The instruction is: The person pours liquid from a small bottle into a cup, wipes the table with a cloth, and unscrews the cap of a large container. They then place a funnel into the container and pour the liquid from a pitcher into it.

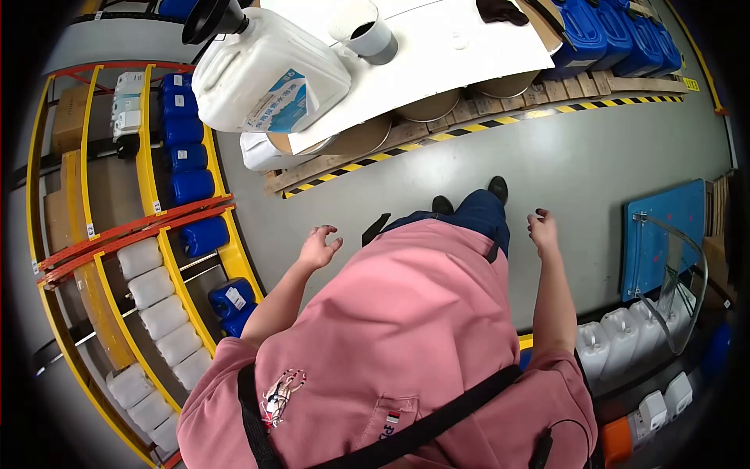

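Note:
My left hand (319, 248) hangs in the air beside my waist, its fingers spread and slightly bent, with nothing in them. On the other side, my right hand (541, 227) is lowered over the floor, its fingers loosely curled and no object visible in them. Neither hand touches anything. Ahead of me, a white plastic jerrycan (269, 78) with a blue-and-white label stands on a white-topped surface (445, 59). A black funnel (215, 22) sits at its mouth. Next to the jerrycan is a white measuring cup (371, 39) with dark contents.
Below the white top are round drums (430, 105) on a wooden pallet (539, 98), edged by black-and-yellow tape (437, 134). Yellow-and-red racks (148, 211) with white and blue jerrycans rise at left. Blue jerrycans (582, 35) stand back right; a blue cart (660, 234) is at right.

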Available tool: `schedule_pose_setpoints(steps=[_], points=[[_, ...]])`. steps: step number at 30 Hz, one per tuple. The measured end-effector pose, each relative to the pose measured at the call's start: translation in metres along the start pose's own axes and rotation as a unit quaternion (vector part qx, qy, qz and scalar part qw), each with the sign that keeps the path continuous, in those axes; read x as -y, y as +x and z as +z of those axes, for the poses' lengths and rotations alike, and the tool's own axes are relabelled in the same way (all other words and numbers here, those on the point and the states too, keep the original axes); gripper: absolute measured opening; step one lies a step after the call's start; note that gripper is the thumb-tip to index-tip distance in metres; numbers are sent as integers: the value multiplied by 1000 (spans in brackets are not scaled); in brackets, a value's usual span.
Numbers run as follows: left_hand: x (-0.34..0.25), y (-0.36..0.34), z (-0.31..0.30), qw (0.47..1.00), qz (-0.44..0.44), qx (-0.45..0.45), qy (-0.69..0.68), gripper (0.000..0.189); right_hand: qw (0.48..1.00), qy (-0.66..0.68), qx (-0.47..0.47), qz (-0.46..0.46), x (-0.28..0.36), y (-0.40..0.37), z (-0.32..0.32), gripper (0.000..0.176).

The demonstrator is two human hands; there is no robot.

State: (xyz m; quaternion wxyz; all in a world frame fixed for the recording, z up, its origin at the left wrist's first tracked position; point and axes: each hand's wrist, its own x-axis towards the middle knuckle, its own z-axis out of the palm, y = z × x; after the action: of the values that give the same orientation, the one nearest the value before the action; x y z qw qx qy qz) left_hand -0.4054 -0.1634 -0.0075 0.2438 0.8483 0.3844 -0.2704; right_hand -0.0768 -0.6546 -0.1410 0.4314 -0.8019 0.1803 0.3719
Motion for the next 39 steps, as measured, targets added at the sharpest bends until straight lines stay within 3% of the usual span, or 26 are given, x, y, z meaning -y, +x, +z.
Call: schedule_pose_setpoints(steps=[1,5,11,14,23,35,39], points=[[8,-5,3,998,-42,38,6,54,999,-37,-10,-4,-26,10,-2,54],[11,-36,6,987,-130,37,-88,57,990,-128,-53,-9,-157,67,-14,54],[-52,-80,17,979,-184,22,-83,55,989,-141,-37,19,-248,90,-66,52],[-92,-93,31,984,-156,38,-76,54,986,-148,8,79,-217,71,-106,57],[-161,-146,69,989,-131,57,-28,55,991,-96,5,97,-215,88,-178,52],[-180,-188,103,983,-170,51,-56,54,993,-103,48,36,-272,141,-162,52],[-177,-195,115,981,-175,55,-60,55,992,-84,67,65,-235,129,-173,53]])
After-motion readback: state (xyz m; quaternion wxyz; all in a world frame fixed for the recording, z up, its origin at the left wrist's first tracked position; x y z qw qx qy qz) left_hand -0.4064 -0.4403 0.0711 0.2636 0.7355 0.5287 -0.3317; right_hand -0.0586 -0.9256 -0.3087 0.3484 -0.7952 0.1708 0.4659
